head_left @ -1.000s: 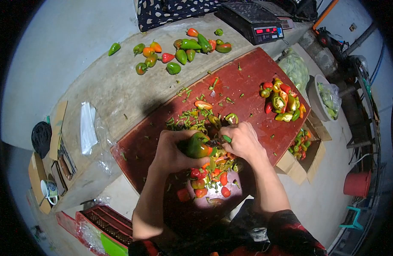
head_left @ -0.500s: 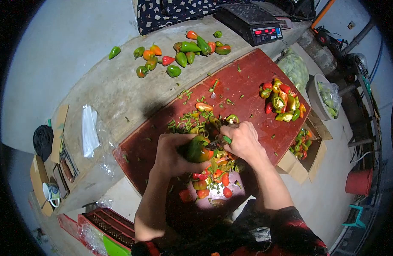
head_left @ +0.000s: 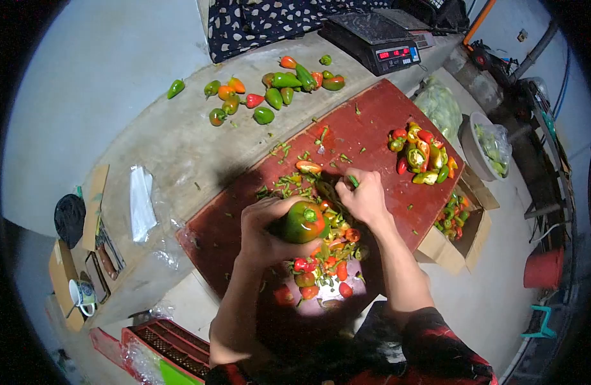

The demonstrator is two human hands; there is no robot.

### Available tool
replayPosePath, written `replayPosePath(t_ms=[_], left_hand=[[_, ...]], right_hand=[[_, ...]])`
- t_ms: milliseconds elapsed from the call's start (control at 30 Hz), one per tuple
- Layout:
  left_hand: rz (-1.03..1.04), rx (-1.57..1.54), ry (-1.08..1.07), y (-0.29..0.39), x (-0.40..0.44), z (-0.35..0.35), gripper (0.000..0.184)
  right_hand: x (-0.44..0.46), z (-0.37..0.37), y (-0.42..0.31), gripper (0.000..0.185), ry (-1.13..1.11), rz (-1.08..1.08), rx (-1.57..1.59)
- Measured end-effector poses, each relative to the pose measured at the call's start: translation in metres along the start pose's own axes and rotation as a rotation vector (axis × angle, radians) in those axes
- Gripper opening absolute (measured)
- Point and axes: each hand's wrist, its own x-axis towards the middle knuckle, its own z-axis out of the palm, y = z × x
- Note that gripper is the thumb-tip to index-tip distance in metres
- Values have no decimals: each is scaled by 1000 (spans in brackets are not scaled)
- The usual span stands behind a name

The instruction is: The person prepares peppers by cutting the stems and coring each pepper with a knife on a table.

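My left hand (head_left: pixel 263 234) is wrapped round a large green and red pepper (head_left: pixel 304 222), its stem end turned up towards the camera. To its right, my right hand (head_left: pixel 365 196) is closed on a small tool with a green handle (head_left: pixel 353 181); its blade is hard to make out against the dark scraps. Below both hands lies a pile of cut pepper pieces (head_left: pixel 337 240) on the red board (head_left: pixel 379 109). Green stem trimmings (head_left: pixel 292 186) and a halved red pepper (head_left: pixel 308 167) are just beyond the hands.
Cut peppers (head_left: pixel 424 154) sit at the board's right, above a cardboard box (head_left: pixel 473 224) of peppers. Whole peppers (head_left: pixel 273 98) and a digital scale (head_left: pixel 379 48) are on the concrete ledge (head_left: pixel 161 128). A red crate (head_left: pixel 173 346) stands lower left, a basin (head_left: pixel 478 154) at right.
The pepper in my left hand has turned so its stem end faces up. My right hand has moved slightly up and right, away from the pepper. The view has shifted a little.
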Motion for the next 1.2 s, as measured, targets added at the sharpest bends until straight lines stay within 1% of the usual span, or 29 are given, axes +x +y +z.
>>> replayPosePath(t_ms=[67,100,133,167,200,233,300,333,367,433,467,500,567,600,667,700,733,767,833,867,900,933,967,1033,1067,1100,1133,1167,1200], left_hand=[[1,11,47,1,2,1,53],[-2,16,93,1,3,3,51],[1,16,96,2,3,5,51],[-169,-175,167,3,3,8,45],[-340,-367,237,3,2,9,39],[-342,-370,235,-1,0,10,39],[-609,-728,297,-16,-3,12,32],[-698,-920,349,-20,-1,19,40],[-694,-925,346,-22,0,25,40],[-808,-1009,447,-6,9,31,30],[-790,-1120,313,12,12,28,34],[-788,-1125,299,6,9,32,34],[-843,-1022,286,-16,0,42,39],[-870,-992,232,-16,-1,41,44],[-856,-1068,210,-21,-7,46,45],[-757,-816,192,-24,-11,48,41],[-644,-571,163,-27,-13,50,37],[-641,-585,113,-32,-17,50,37],[-608,-1011,119,-36,-16,51,32],[-613,-1021,72,-30,-11,56,32],[-605,-774,87,-11,-5,54,32],[-592,-649,83,-2,0,55,33],[-582,-524,80,6,4,55,34],[-354,213,-143,9,10,56,41],[-348,210,-158,-1,7,54,41],[-306,212,-218,-18,2,51,46],[-284,214,-251,-20,2,51,48],[-261,214,-285,-21,2,50,51],[-266,409,-322,-9,6,47,47]], right_hand=[[0,4,-1,28,-92,34,358],[0,3,-4,28,-89,29,357],[0,2,-10,33,-159,43,504],[-1,2,-14,39,-230,59,650],[-2,4,-15,42,-268,62,707],[-5,6,-18,42,-268,66,704],[-11,9,-25,38,-307,67,855],[-14,10,-25,31,-358,67,879],[-15,9,-25,30,-408,62,900],[-19,12,-35,55,-350,-30,932],[-21,14,-31,86,-385,-33,807],[-22,18,-31,100,-383,-100,770],[-22,5,-45,106,-312,-276,596],[-24,4,-46,109,-341,-295,597],[-25,1,-43,108,-339,-360,537],[-26,3,-39,107,-341,-381,504],[-28,6,-35,101,-334,-387,507],[-29,6,-31,92,-366,-385,505],[-28,1,-29,87,-420,-305,481],[-26,-3,-28,87,-386,-276,469],[-25,-7,-28,84,-336,-294,534],[-25,-13,-26,81,-288,-318,600],[-26,-20,-22,81,-267,-303,598],[-25,-33,-16,79,-157,-190,775],[-20,-28,-4,71,-56,-219,751],[-16,-41,3,68,-54,-178,835],[-12,-59,8,65,-52,-138,919],[-12,-77,14,62,30,-45,1004],[-10,-92,28,64,118,-14,1006]])
